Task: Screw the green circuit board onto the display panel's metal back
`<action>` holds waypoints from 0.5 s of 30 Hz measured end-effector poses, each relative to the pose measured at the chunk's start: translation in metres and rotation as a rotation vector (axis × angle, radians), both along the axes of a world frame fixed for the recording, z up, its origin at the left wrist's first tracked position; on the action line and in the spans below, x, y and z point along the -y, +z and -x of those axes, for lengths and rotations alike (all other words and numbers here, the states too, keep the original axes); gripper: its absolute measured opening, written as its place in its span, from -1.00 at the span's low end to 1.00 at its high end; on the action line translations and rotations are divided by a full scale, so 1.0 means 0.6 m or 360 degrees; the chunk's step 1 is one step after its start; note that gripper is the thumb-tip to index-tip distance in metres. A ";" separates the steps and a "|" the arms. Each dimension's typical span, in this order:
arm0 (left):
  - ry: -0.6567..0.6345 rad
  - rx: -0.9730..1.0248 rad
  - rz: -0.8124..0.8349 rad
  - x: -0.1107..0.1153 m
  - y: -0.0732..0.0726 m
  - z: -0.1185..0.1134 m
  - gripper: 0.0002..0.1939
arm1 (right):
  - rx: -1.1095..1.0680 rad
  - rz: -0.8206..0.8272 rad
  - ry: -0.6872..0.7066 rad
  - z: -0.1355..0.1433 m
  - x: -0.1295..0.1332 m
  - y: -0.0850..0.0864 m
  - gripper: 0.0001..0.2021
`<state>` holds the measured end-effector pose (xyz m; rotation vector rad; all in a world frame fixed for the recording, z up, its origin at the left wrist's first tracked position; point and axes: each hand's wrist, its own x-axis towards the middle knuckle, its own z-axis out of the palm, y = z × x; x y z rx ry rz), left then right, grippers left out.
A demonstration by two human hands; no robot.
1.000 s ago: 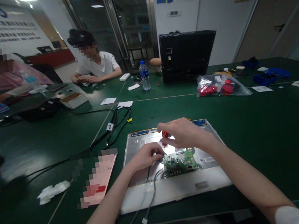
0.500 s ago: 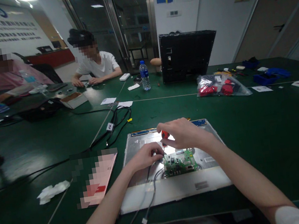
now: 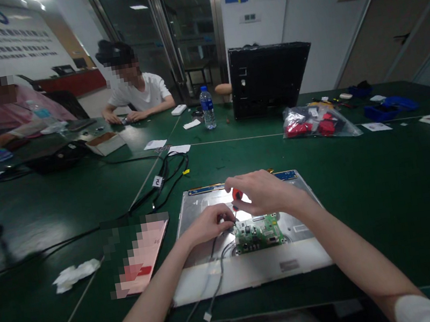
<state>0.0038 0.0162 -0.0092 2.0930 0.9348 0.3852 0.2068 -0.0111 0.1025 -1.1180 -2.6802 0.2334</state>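
Observation:
My right hand is closed around the red-and-black handle of a screwdriver, whose thin shaft points down at the upper left corner of a green circuit board. Beside the shaft's lower end, the fingers of my left hand are pinched together; what they hold, if anything, is hidden. The board lies on the silver metal back of a flat display panel. Two thin cables run from near the board's left side over the panel's front edge, with white connectors at their ends.
Left of the panel lie a pink flat packet, a crumpled tissue and black cables. Further back stand a water bottle, a black monitor and a clear bag with red items. Two people sit at the far left.
Almost nothing differs. Both hands stay at the board's upper left corner, and the screwdriver handle has shifted only very slightly within my right hand.

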 end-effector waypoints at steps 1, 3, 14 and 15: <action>0.0005 -0.0008 0.0006 0.000 0.001 0.000 -0.92 | 0.0016 -0.0010 -0.0020 0.001 -0.001 -0.001 -0.83; 0.0003 -0.0028 0.0018 0.001 0.002 -0.001 -0.91 | 0.0046 -0.0043 -0.0055 0.002 -0.003 -0.003 -0.83; -0.0015 -0.0021 0.0006 0.001 0.002 -0.001 -0.92 | -0.0036 0.0032 0.0026 -0.006 -0.001 0.001 -0.77; -0.0021 -0.0014 0.0003 0.000 0.002 0.000 -0.92 | -0.0033 0.0040 0.0028 -0.006 -0.001 0.002 -0.77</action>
